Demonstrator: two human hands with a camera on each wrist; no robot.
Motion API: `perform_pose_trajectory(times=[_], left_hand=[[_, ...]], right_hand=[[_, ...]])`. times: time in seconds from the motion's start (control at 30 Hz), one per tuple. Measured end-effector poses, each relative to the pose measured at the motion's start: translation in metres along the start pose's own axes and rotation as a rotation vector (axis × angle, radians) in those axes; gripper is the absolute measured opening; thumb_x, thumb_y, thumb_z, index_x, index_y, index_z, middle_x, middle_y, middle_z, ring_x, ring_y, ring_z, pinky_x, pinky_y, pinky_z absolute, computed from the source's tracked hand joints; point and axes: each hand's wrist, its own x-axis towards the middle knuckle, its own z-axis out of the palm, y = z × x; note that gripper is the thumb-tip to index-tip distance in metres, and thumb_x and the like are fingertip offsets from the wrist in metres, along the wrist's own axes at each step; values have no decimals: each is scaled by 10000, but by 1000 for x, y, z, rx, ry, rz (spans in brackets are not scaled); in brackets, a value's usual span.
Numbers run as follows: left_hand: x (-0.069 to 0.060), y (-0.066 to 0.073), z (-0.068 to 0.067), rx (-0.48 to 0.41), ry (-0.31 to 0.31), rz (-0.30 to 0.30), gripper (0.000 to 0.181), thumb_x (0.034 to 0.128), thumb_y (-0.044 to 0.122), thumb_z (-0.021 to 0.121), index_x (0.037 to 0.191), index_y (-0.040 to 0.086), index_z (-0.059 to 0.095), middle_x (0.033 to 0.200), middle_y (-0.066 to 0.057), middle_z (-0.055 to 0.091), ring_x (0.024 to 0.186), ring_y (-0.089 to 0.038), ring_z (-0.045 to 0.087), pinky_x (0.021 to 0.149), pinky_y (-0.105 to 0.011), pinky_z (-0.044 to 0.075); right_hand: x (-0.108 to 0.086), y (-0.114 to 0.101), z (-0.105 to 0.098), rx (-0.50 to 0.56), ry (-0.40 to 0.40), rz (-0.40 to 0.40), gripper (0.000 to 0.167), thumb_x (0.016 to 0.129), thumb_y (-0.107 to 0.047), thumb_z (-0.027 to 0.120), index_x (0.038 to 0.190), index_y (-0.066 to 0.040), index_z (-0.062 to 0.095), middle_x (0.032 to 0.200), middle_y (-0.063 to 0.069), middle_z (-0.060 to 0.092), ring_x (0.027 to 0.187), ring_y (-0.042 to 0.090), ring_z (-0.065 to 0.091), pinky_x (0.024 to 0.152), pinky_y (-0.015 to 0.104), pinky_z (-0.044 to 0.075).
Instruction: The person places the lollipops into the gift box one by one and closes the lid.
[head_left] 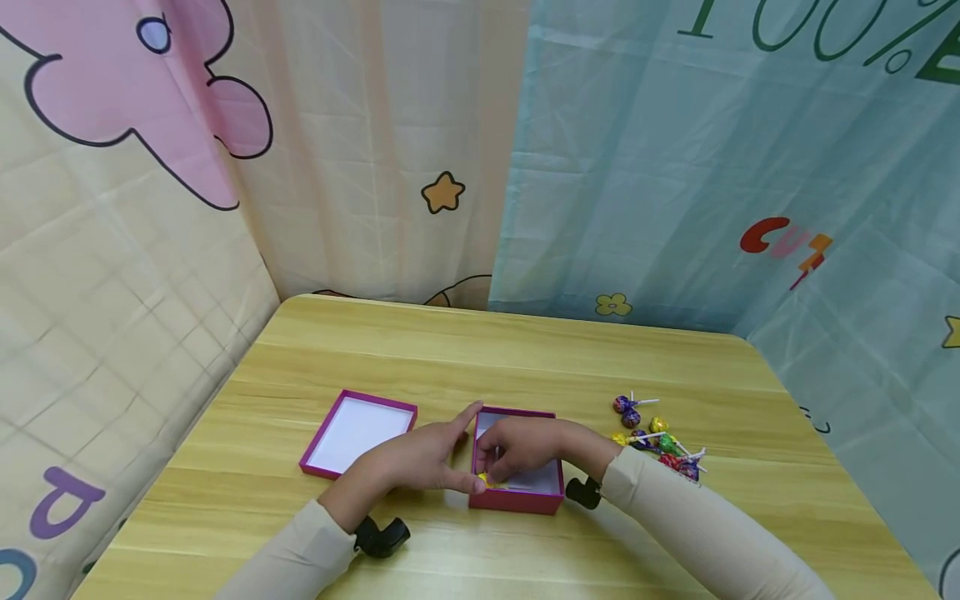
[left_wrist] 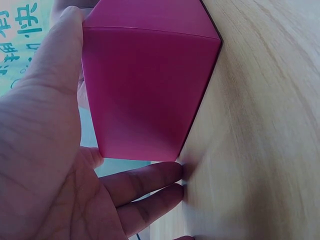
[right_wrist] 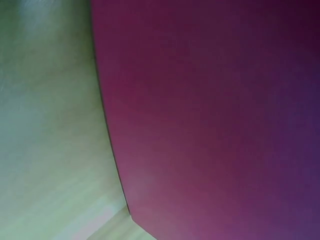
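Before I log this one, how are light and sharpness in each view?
Head view: bright, the lollipops small; left wrist: soft shadows on the table beside the left hand; right wrist: dim and soft, the box filling most of the frame.

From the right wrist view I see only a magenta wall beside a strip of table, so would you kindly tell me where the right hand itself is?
Observer: In the head view, the right hand reaches down into an open magenta box, its fingers curled.
Operator: Thank you; would you tell me what is at the left side of the box?
Observer: The left hand is there, its thumb and index finger spread along that side.
Operator: And what lies beyond the box to the right, please?
Observer: A loose group of lollipops in coloured wrappers lies on the table, partly behind the right forearm.
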Motion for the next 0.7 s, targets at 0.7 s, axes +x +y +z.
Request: perform_pose_trajectory(times=[0.7], left_hand=[[1, -2, 2, -17, 7, 11, 1149, 809, 593, 745, 1609, 140, 56, 1462, -155, 492, 1315, -228, 473, 1076, -445, 382]], right_hand=[[-1, -1, 3, 59, -42, -8, 166, 926, -22, 644, 927, -177, 705, 739, -107, 613, 667, 29, 517, 639, 185, 436]])
